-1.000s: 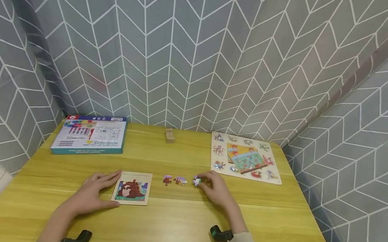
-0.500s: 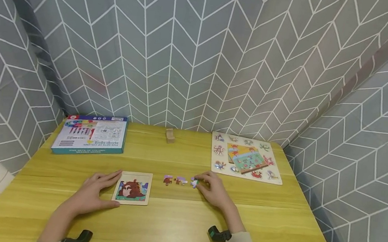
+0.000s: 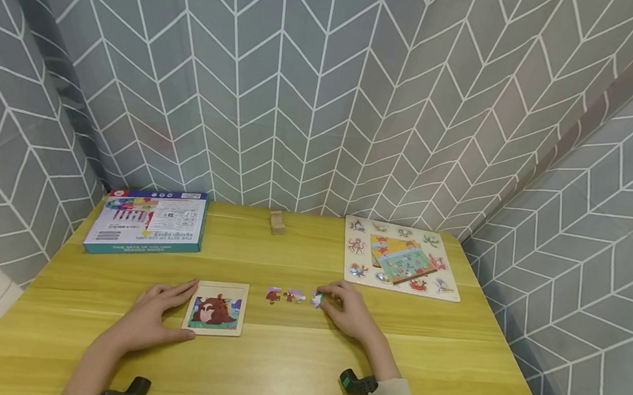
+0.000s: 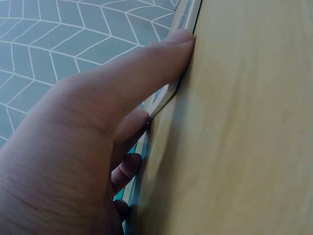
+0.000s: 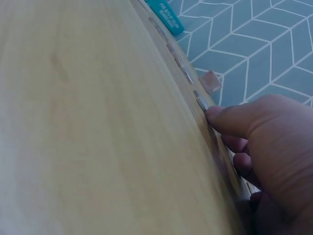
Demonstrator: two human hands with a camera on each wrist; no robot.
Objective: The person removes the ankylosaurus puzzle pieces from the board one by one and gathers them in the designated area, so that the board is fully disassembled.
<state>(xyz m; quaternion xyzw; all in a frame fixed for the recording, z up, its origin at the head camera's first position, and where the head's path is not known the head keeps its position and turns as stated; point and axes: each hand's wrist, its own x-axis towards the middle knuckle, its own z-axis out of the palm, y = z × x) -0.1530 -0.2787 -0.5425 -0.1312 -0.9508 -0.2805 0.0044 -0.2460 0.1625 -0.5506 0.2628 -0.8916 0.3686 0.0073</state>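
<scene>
"Head view, twelve o'clock away from the person: where's the puzzle piece (image 3: 316,299)?"

"On the table (image 3: 284,376), at six o'clock from the view's middle, flat as far as I can tell. The right hand (image 3: 349,312) pinches its three o'clock end between thumb and forefinger."

"Secure?"

"I wouldn't trust it. It's thin and only the edge is caught, so the fingertips could slide off, or tip one side up and flip it."

"What's nearest?"

"Toward nine o'clock, just beside it but apart, the middle piece (image 3: 294,295), then the end piece (image 3: 273,295). A careless push that way would knock the row askew, and a tab forced against the wrong neighbour would likely jam."

"Farther along?"

"The puzzle frame (image 3: 215,307), just below nine o'clock. A brown creature fills its lower part; the strip along its twelve o'clock side looks bare, so I judge these pieces belong there. The left hand (image 3: 153,312) clamps it, thumb near seven, forefinger near eleven."

"So that's steady?"

"Probably, unless the hand leans or twists. A tilted frame could spill what's laid in it."

"And beyond?"

"Picture board (image 3: 352,267) with cards (image 3: 405,265) on it at two o'clock, wooden block (image 3: 276,221) near eleven, blue-edged box (image 3: 146,222) between nine and ten. All well apart; only a wide sweep would trouble them."
</scene>
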